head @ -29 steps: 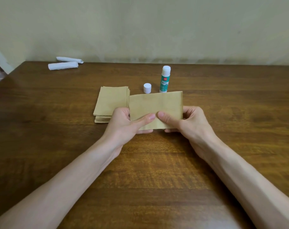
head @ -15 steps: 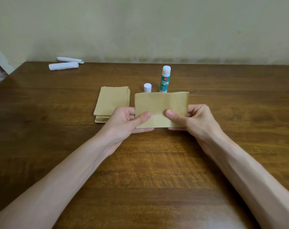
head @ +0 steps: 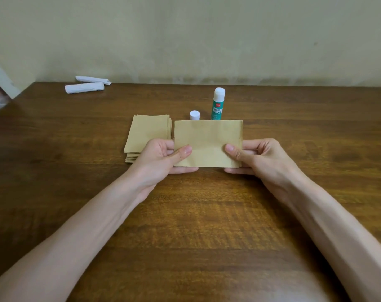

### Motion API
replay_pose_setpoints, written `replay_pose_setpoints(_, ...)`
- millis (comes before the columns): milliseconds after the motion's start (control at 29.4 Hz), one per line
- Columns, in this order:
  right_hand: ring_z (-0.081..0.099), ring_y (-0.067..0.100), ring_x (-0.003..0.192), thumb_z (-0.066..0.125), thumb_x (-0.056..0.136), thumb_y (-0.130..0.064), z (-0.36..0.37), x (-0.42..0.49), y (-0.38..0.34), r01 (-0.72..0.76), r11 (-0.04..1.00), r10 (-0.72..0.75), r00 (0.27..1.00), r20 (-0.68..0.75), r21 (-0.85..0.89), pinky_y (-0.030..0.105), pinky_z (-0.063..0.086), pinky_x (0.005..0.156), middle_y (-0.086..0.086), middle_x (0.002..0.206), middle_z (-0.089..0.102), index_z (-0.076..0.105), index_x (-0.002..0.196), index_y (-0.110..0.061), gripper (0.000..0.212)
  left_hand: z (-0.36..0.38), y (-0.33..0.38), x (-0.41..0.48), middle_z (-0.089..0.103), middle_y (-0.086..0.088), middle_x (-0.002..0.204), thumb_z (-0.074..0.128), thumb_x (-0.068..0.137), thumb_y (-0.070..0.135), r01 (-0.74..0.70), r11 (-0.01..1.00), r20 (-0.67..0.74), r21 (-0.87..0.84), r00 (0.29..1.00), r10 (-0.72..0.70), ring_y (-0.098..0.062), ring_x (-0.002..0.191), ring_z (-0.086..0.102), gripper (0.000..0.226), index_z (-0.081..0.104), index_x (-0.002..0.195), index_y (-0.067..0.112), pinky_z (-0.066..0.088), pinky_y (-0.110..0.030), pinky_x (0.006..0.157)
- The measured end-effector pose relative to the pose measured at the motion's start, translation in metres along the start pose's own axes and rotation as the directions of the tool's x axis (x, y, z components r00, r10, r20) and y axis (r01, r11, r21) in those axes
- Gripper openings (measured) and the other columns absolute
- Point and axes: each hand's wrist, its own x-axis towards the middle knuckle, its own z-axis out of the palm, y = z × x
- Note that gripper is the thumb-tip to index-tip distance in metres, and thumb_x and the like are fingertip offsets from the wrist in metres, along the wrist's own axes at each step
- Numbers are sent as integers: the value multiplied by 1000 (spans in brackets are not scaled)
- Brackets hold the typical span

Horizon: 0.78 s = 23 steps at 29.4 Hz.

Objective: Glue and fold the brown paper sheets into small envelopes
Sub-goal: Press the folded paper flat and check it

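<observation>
I hold one brown paper sheet (head: 208, 141) flat and level just above the table, long side across. My left hand (head: 163, 159) pinches its left edge, thumb on top and fingers under. My right hand (head: 258, 158) pinches its right edge the same way. A stack of brown sheets (head: 149, 132) lies on the table just left of the held sheet, partly behind my left hand. An uncapped glue stick (head: 217, 104) with a green label stands upright behind the sheet. Its white cap (head: 194, 115) sits beside it on the left.
Two rolled white paper pieces (head: 85, 87) lie at the far left back of the wooden table (head: 207, 225). A pale wall runs right behind the table's far edge. A white object shows at the left edge of view.
Both thumbs have slid apart from the sheet's middle to its left and right edges. The sheet has shifted slightly right and now sits squarer and flatter.
</observation>
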Motion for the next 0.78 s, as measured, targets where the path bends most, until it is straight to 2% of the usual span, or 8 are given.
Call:
replay_pose_setpoints(34,79,22,97,76,94,-19,0,0,0,3,1000,-3,1000,-3,-3,33,65,84,12,97,81,83,90,-5,16,1,1,0,76,-11,123,70,94,22,2,1000,2,-7,1000,-2,-19,106,76,45,64,125,-10,60,-41,97)
replay_pose_setpoints(102,78,21,93,76,94,-18,1,0,0,21,1000,-21,1000,-20,-4,32,66,82,11,95,81,83,86,-6,15,3,1,-2,79,-4,116,68,97,18,5,999,10,-36,1000,-5,-18,110,75,30,70,123,2,62,-38,94)
replay_pose_setpoints(204,78,18,93,74,95,-16,4,-1,-1,50,999,-49,998,-24,15,31,65,82,11,95,81,81,93,-3,15,7,2,-6,78,-2,118,76,90,20,6,994,17,-108,1000,-4,-18,112,74,40,68,127,11,62,-36,93)
replay_pose_setpoints(272,78,19,95,74,96,-17,7,-3,-1,62,998,-62,998,-21,23,33,65,84,10,95,81,81,97,-3,16,10,2,-9,78,-2,118,79,87,20,0,996,31,-90,1000,2,-21,108,76,45,67,129,11,62,-33,91)
replay_pose_setpoints(442,78,26,99,78,93,-21,21,-4,0,53,996,-55,998,31,69,33,65,86,9,107,81,78,115,-6,26,16,-2,-12,80,-4,110,78,90,14,-42,997,-50,-57,998,39,-22,98,79,37,70,126,8,63,-26,82)
replay_pose_setpoints(647,75,17,73,85,86,-20,19,-4,0,78,995,-83,991,-104,-59,22,62,67,12,88,81,81,103,-6,22,16,0,-11,80,-4,111,80,88,19,32,997,3,-66,999,-32,-22,99,79,41,69,126,9,63,-31,88)
replay_pose_setpoints(783,78,18,82,85,85,-18,19,-5,0,56,998,-56,997,-60,-1,24,64,71,8,94,82,80,108,-5,27,15,0,-11,81,-4,108,80,88,14,4,998,-53,-69,999,-8,-23,95,79,35,70,120,6,64,-29,82)
